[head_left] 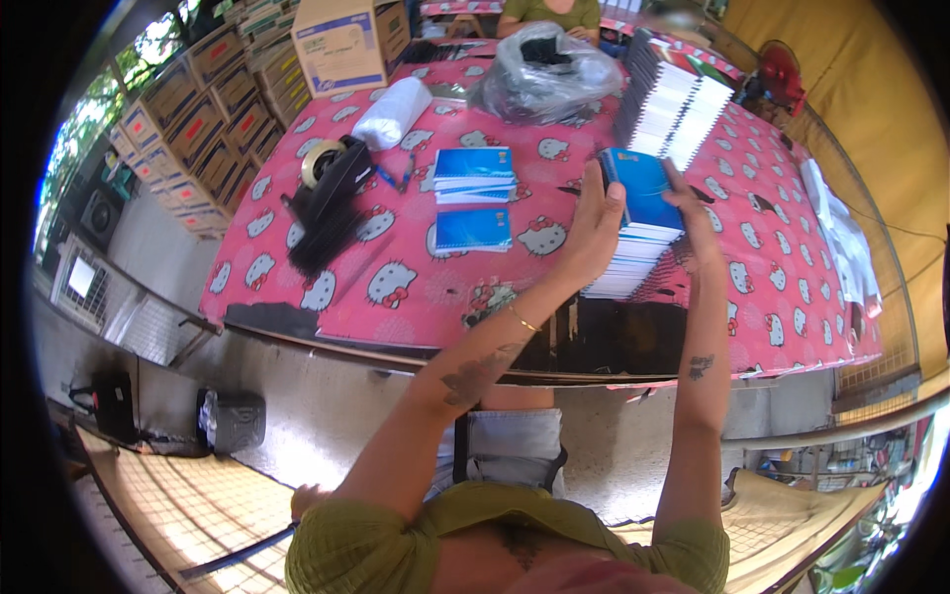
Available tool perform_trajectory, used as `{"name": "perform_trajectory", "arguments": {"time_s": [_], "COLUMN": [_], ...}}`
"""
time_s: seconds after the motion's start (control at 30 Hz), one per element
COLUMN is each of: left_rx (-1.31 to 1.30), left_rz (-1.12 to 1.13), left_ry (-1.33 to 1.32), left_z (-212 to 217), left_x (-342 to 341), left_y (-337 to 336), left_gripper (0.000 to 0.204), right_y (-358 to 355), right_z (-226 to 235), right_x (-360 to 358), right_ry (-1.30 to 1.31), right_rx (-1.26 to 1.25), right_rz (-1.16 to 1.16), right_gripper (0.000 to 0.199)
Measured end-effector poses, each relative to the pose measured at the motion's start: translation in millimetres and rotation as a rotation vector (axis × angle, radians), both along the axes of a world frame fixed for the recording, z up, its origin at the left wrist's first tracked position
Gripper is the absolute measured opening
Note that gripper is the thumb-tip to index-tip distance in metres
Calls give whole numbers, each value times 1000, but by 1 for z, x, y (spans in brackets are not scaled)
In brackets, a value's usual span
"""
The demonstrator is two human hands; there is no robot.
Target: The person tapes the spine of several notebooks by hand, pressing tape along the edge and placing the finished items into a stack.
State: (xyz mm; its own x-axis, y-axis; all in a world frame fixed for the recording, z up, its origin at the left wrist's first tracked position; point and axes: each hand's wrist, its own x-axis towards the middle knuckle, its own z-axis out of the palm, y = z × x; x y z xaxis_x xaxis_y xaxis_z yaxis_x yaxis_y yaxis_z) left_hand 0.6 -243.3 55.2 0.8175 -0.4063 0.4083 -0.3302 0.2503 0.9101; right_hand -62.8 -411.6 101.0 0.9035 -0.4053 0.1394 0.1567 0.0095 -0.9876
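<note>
A tall stack of small blue-covered spiral notebooks (645,198) stands near the table's front edge, right of centre. My left hand (597,226) presses its left side near the top, and my right hand (696,216) holds the right side. Between my hands the top blue cover shows, with white page edges below. To the left lie two low piles of similar blue notebooks: a thicker pile (475,176) and a thinner pile (472,230) nearer me. Just behind my hands rise tall stacks of white notebooks (673,109) with dark spiral bindings.
A pink patterned cloth (386,287) covers the table. On its left are a black tape dispenser (341,178), black binding strips (327,238), pens (394,174) and a white roll (393,112). Farther back sit a plastic bag (544,79), a carton (341,45) and another person (554,12).
</note>
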Motion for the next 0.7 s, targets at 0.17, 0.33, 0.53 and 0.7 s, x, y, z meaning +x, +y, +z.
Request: {"name": "perform_trajectory", "arguments": {"time_s": [0.17, 0.33, 0.53, 0.7], "left_rx": [657, 1023, 965, 971], "left_rz": [298, 231, 101, -120], "left_ry": [-763, -916, -955, -820], "left_z": [-44, -116, -91, -82], "left_x": [71, 98, 115, 56], "left_y": [142, 188, 189, 199], "left_gripper": [41, 33, 44, 67], "right_y": [25, 115, 175, 166], "right_z": [22, -21, -88, -118], "right_x": [-50, -86, -47, -63], "right_ry": [-373, -603, -208, -147], "right_rx": [-248, -399, -498, -703], "right_rz": [-326, -17, 274, 266], "right_gripper": [65, 50, 43, 54]}}
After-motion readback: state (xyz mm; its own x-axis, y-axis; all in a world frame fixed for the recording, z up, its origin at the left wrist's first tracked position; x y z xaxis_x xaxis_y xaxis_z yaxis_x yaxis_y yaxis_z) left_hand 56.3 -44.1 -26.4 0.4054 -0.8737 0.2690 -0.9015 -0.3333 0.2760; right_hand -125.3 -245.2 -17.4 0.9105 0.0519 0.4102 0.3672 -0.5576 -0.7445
